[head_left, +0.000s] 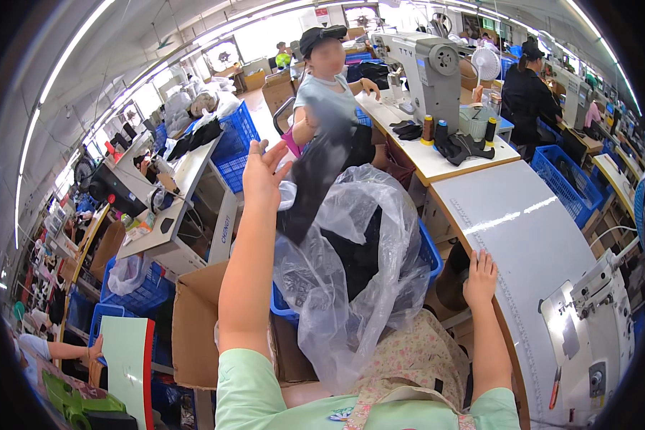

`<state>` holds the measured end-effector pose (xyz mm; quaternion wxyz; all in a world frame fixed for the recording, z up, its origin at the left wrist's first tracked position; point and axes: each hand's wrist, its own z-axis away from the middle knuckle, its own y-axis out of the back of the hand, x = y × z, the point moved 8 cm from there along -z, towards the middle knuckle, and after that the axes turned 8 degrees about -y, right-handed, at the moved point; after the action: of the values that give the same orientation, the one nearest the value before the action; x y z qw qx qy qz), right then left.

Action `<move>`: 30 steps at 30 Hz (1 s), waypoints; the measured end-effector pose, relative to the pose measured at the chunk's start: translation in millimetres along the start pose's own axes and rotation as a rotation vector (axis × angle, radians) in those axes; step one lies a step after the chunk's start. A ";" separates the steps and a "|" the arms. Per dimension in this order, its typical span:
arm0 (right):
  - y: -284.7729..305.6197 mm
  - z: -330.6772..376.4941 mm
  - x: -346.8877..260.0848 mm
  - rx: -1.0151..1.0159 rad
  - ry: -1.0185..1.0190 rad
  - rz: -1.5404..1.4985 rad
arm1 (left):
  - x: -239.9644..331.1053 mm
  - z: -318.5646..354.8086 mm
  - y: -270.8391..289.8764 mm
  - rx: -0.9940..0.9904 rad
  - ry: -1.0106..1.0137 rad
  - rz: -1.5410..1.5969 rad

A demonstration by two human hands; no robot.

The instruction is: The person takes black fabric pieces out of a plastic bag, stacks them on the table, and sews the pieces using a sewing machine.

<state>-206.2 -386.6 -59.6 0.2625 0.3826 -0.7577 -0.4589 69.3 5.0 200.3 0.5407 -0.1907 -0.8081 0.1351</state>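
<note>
My left hand (266,175) is raised ahead of me with its fingers spread and nothing gripped. Just right of it, a dark piece of fabric (314,183) hangs in the air, smeared by motion; whether it touches my fingertips I cannot tell. Beneath it, a clear plastic bag (322,287) lines a blue basket (431,251), and black fabric (358,254) lies inside the bag. Resting on the edge of the pale sewing table (505,236), my right hand (481,276) has its fingers stretched flat and holds nothing.
An open cardboard box (197,322) stands left of the bag. Ahead, a co-worker (330,86) sits by a sewing machine (426,72) with thread spools and black pieces on its table. Another sewing machine (588,308) is at my right. A blue crate (562,183) stands beyond my table.
</note>
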 end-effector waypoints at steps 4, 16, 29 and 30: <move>-0.4 -0.8 0.0 -0.015 -0.010 -0.018 | -11.7 1.8 -3.3 -0.071 0.015 -0.007; -9.8 -1.4 2.0 -0.044 -0.021 0.000 | -45.0 97.0 -23.3 -0.513 -0.025 -0.386; -4.3 -1.4 1.2 -0.032 -0.028 0.002 | -61.2 160.7 -28.5 -0.835 -0.037 -0.574; -3.4 -1.7 1.0 -0.022 -0.022 0.008 | -61.0 163.1 -28.9 -0.839 -0.037 -0.574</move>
<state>-204.3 -389.2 -61.8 0.2604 0.3717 -0.7568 -0.4704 -65.4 -50.4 100.6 0.4185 -0.1592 -0.8220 -0.3520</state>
